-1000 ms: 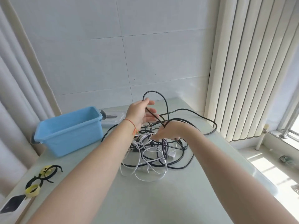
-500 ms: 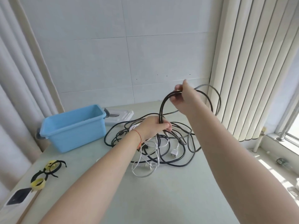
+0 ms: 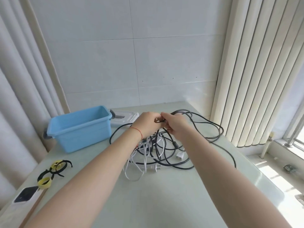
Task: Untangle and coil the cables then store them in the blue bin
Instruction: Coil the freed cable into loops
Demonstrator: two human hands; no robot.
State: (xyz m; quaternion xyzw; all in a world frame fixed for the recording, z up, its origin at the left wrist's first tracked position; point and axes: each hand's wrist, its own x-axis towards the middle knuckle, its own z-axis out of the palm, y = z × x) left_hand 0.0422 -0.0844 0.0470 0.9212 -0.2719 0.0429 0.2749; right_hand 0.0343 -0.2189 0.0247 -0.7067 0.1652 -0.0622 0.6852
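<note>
A tangle of black cable [image 3: 206,128] and white cable [image 3: 144,155] lies on the pale table, with two white plugs near its front. My left hand [image 3: 146,125] and my right hand [image 3: 175,125] meet above the back of the pile. Both pinch the same stretch of black cable between their fingertips. Loops of that black cable trail from my right hand out to the right. The blue bin [image 3: 79,127] stands to the left of the pile, apart from both hands, and looks bare inside.
A white flat case [image 3: 125,116] lies behind the bin. Yellow and black strap ties [image 3: 52,171] sit at the front left, beside a white box with a dark panel [image 3: 24,197]. Vertical blinds [image 3: 256,71] hang at the right, close to the table's edge.
My right hand has come down from high at the right to meet my left hand over the pile. The lifted black loop has dropped with it and now spreads to the right.
</note>
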